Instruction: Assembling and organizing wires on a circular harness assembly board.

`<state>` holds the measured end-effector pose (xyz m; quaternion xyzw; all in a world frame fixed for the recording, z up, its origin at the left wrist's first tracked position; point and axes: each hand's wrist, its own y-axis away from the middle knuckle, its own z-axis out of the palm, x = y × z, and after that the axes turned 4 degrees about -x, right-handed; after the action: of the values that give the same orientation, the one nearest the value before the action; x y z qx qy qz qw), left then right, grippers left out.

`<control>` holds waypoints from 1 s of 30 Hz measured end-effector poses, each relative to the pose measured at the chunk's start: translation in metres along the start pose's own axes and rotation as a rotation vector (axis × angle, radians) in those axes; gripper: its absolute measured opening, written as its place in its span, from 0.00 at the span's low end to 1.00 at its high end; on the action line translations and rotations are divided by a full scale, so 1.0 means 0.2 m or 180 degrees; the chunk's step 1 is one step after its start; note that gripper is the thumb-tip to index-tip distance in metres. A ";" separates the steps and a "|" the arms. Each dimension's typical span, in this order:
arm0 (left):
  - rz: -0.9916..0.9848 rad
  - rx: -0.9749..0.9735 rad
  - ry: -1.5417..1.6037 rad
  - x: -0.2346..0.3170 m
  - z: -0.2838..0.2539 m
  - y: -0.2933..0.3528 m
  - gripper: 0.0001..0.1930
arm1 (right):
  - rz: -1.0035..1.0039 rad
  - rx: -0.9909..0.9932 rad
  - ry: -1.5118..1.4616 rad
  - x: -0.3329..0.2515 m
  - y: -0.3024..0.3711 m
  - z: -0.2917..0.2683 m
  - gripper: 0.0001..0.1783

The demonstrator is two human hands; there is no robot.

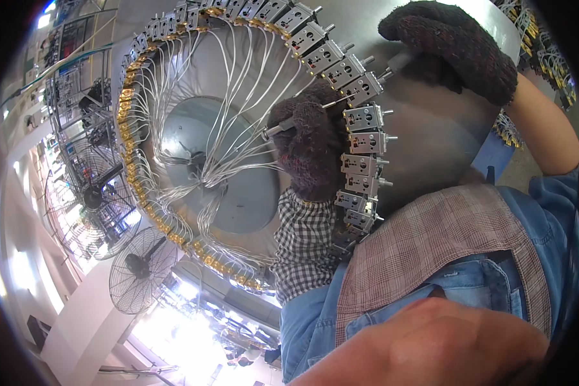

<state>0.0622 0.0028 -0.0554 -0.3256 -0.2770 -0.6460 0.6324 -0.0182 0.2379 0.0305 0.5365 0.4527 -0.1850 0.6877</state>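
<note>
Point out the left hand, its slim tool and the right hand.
Left hand [307, 147]: head view, middle of the dark glove.
Slim tool [280, 127]: head view, grey handle.
Right hand [453, 50]: head view, middle of the dark glove.

Right of the metal blocks [365, 143], bare metal surface [424, 141] leaves room; white wires [207, 178] obstruct the left.

"What holds everything up?"
"A smooth grey metal table [424, 145], spanning the upper centre and right of the frame."
"And on it?"
"A large ring: silver metal boxes [365, 118] along its right, brass-coloured fittings [127, 132] along its left. Pale wires [205, 183] run inward over a round blue-grey disc [241, 209]."
</note>
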 end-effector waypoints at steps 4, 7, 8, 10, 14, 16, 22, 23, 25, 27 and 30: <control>0.0034 0.0017 0.0188 -0.01 0.00 0.00 0.12 | -0.0121 -0.0147 0.0019 0.02 0.00 -0.01 0.16; 0.0050 -0.0003 0.0212 -0.02 0.00 -0.01 0.12 | -0.0366 -0.0223 -0.0262 0.07 -0.02 -0.02 0.16; 0.0077 0.0022 0.0207 -0.02 0.00 -0.01 0.13 | -0.0556 -0.0340 -0.0524 0.09 -0.02 -0.03 0.16; 0.0088 0.0082 0.0220 -0.02 0.01 -0.01 0.13 | -0.0554 -0.0310 -0.0487 0.12 -0.04 -0.03 0.18; 0.0185 0.0231 0.0221 -0.01 0.06 -0.02 0.12 | -0.1004 -0.0561 -0.0565 0.15 -0.04 -0.04 0.21; 0.0085 0.0230 0.0215 0.02 0.09 -0.01 0.11 | -0.0850 -0.0486 -0.0572 0.16 -0.01 -0.05 0.21; 0.0121 0.0340 -0.0575 0.10 0.12 0.03 0.12 | -0.1142 0.0006 -0.0452 0.25 0.13 0.00 0.22; 0.0353 0.0250 -0.0733 0.11 0.11 0.03 0.13 | -0.0904 0.0478 -0.0199 0.28 0.14 0.04 0.26; 0.0282 0.0184 -0.0731 0.13 0.10 0.04 0.14 | -0.1005 0.0366 -0.0431 0.34 0.19 0.11 0.27; 0.0171 0.0138 -0.0748 0.13 0.09 0.04 0.14 | -0.0737 0.0614 -0.0985 0.40 0.22 0.19 0.27; -0.0023 -0.0053 -0.0594 0.12 0.09 0.06 0.13 | -0.0766 0.0749 -0.1312 0.44 0.24 0.26 0.25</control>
<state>0.0750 0.0003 -0.0252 -0.3886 -0.3306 -0.6173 0.5988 0.0846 0.2286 -0.0140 0.5061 0.3390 -0.4222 0.6714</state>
